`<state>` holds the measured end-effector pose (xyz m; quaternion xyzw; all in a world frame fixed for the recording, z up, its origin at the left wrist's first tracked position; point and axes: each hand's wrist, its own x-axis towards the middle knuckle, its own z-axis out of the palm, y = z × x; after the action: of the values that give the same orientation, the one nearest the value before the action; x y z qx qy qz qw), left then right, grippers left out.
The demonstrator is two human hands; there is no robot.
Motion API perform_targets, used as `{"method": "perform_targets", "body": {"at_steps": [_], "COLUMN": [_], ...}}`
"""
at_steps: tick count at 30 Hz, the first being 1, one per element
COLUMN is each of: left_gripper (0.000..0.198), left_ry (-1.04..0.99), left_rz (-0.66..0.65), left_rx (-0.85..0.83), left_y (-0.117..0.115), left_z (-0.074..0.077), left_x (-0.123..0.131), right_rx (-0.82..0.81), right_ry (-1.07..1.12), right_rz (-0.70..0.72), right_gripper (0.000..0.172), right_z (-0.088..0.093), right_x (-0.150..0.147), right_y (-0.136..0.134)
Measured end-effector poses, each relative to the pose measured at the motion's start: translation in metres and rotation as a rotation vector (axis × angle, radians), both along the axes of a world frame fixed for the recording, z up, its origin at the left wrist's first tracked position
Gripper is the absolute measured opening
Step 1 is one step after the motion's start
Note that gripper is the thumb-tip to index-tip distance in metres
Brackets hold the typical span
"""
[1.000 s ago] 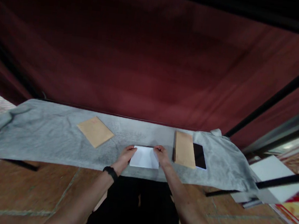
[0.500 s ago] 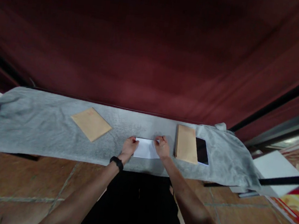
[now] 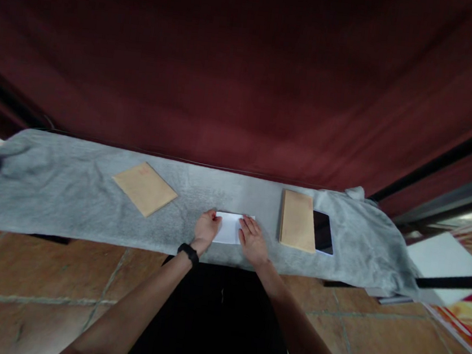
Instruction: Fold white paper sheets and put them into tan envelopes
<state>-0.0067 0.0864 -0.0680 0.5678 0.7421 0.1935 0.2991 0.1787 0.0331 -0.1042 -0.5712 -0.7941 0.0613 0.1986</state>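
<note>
one envelope [image 3: 145, 189] left, envelope stack [image 3: 299, 221] right, can't see inside; one white paper [image 3: 228, 230], left hand [image 3: 206, 227] pinching edge, right hand [image 3: 253, 241] flat atop

Seemingly a curtained booth, from the dark red fabric [image 3: 246, 87], black poles [image 3: 442, 161] and brown floor tiles [image 3: 54, 273].

Open cloth [image 3: 190, 186] parts the left hand [image 3: 206, 227] from the lone envelope [image 3: 145, 189]; past the right hand [image 3: 254, 243], stacked envelopes [image 3: 299, 221] and a tablet [image 3: 323, 232] obstruct.
</note>
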Motion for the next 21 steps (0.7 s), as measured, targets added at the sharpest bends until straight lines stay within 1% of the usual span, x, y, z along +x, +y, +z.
{"method": "perform_targets", "body": {"at_steps": [5, 7, 9, 11, 13, 16, 18, 21], "left_gripper": [0.015, 0.022, 0.032, 0.039, 0.036, 0.035, 0.039, 0.048], "left_ry": [0.08, 0.111, 0.139, 0.178, 0.253, 0.328, 0.323, 0.386], "left_rz": [-0.008, -0.001, 0.018, 0.021, -0.055, -0.322, -0.463, -0.501], "left_rx": [-0.002, 0.002, 0.004, 0.042, 0.167, 0.396, 0.435, 0.39], "left_y": [-0.004, -0.008, -0.013, -0.018, -0.022, -0.03, -0.037, -0.048], "left_z": [0.008, 0.012, 0.015, 0.016, 0.014, 0.006, -0.003, -0.013], "left_x": [0.003, 0.004, 0.005, 0.005, 0.008, 0.018, 0.029, 0.041], "right_rx": [0.004, 0.009, 0.011, 0.013, 0.015, 0.014, 0.008, -0.006], "right_ry": [-0.033, -0.043, -0.051, -0.057, -0.057, -0.049, -0.041, -0.031], "right_rz": [-0.041, -0.056, -0.064, -0.066, -0.071, -0.072, -0.064, -0.054], "right_gripper": [0.045, 0.045, 0.045, 0.045, 0.046, 0.046, 0.046, 0.047], "right_z": [0.0, 0.0, 0.0, 0.0, -0.001, -0.001, -0.001, 0.002], "right_x": [-0.002, -0.003, -0.004, -0.005, -0.005, -0.006, -0.005, -0.005], "right_y": [-0.002, -0.004, -0.005, -0.006, -0.006, -0.006, -0.006, -0.006]}}
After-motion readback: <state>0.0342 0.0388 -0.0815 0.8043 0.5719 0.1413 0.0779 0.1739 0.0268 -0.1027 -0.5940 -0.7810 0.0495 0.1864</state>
